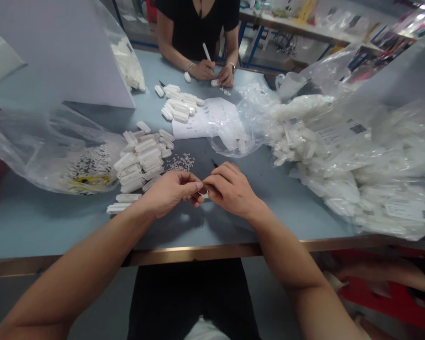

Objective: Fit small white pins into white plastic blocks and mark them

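Left hand [172, 192] and right hand [230, 191] closed, fingertips pinching small white piece [204, 195]; both held close, steady over blue table [56, 226]; white plastic bars [134, 160] piled just beside left hand

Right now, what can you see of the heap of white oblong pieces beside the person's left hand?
The heap of white oblong pieces lies loosely on the blue-grey tabletop, between a clear plastic bag and the left hand. The pieces look like matte white plastic, with squared ends; finer detail is too small to tell. They overlap at varied angles, and a few lie separately nearer the table's front edge. Whether the hand touches any piece cannot be told.
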`<state>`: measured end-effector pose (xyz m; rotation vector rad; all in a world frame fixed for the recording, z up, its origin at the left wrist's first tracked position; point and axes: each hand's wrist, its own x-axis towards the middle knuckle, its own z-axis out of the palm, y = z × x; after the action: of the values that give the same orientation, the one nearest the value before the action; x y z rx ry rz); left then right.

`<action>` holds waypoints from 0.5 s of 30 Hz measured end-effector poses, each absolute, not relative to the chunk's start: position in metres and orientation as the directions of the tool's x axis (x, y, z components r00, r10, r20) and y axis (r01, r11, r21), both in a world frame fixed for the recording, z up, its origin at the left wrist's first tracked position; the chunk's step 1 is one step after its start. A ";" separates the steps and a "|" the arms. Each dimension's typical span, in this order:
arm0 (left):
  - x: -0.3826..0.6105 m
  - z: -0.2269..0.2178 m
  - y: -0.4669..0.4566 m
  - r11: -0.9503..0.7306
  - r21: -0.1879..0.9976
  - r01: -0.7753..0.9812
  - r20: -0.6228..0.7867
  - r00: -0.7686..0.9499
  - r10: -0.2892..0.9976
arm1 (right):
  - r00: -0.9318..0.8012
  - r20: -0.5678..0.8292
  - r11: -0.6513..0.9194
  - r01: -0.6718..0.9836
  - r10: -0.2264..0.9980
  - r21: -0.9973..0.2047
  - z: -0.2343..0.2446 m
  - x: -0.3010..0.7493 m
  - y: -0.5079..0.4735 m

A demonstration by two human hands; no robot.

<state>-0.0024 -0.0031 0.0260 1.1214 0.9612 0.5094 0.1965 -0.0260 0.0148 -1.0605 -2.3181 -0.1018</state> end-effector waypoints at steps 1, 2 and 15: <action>-0.002 0.026 -0.003 0.377 0.920 0.109 -0.376 0.520 0.767 | -0.512 0.544 0.679 0.718 0.665 -0.154 0.016 0.198 -0.026; -0.003 0.025 -0.002 0.363 0.926 0.106 -0.364 0.512 0.778 | -0.515 0.546 0.679 0.721 0.661 -0.141 0.017 0.200 -0.025; -0.006 0.028 0.004 -0.123 0.819 0.561 -0.162 0.431 0.888 | -0.735 0.194 0.728 0.675 0.650 0.121 0.024 0.210 -0.026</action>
<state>-0.0058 0.0044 0.0281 1.8055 1.2433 0.4674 0.2096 -0.0258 0.0236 -1.0757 -2.7900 -0.2761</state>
